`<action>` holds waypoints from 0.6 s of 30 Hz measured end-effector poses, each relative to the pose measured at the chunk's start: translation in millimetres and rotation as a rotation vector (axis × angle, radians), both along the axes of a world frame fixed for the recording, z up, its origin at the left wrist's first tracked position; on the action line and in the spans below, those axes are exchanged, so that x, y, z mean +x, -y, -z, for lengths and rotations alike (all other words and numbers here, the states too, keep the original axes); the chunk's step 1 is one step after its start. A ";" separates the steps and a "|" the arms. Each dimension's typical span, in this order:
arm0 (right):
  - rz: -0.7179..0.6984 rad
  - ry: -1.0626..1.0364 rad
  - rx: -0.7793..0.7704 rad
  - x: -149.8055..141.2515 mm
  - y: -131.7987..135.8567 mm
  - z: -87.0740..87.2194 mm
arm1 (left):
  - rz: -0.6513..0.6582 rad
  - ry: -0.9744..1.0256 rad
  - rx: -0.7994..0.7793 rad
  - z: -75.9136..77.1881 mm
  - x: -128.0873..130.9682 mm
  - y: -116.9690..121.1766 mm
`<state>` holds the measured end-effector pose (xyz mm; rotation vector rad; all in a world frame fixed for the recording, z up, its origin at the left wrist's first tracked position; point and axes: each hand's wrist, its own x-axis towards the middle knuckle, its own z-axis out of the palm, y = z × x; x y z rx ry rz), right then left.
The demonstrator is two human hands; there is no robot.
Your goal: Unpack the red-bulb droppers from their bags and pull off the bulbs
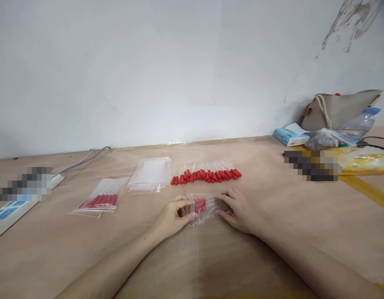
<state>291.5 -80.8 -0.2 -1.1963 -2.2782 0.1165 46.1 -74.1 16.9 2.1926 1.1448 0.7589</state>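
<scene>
Between my two hands is a clear zip bag [210,209] with red-tipped sticks inside, their red ends toward the left. My left hand [174,214] grips the bag's left end between thumb and fingers. At the other end, my right hand [237,211] pinches the plastic. Just beyond lies a row of thin pale sticks with red tips [207,175]. Left of that row is a stack of flat clear bags [150,172]. Farther left, filled bags of red-tipped sticks [101,199] lie on the table.
A white power strip [20,209] with a grey cable [82,161] is at the left. Toward the back right are a blue tissue pack [290,135], a beige bag [338,110], crumpled clear plastic [327,138] and a yellow packet [363,161]. A wall stands behind the table.
</scene>
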 end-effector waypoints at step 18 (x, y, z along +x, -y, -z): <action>-0.051 -0.037 -0.030 3.2 -2.4 5.4 | -0.003 -0.068 0.056 -7.5 1.8 -1.7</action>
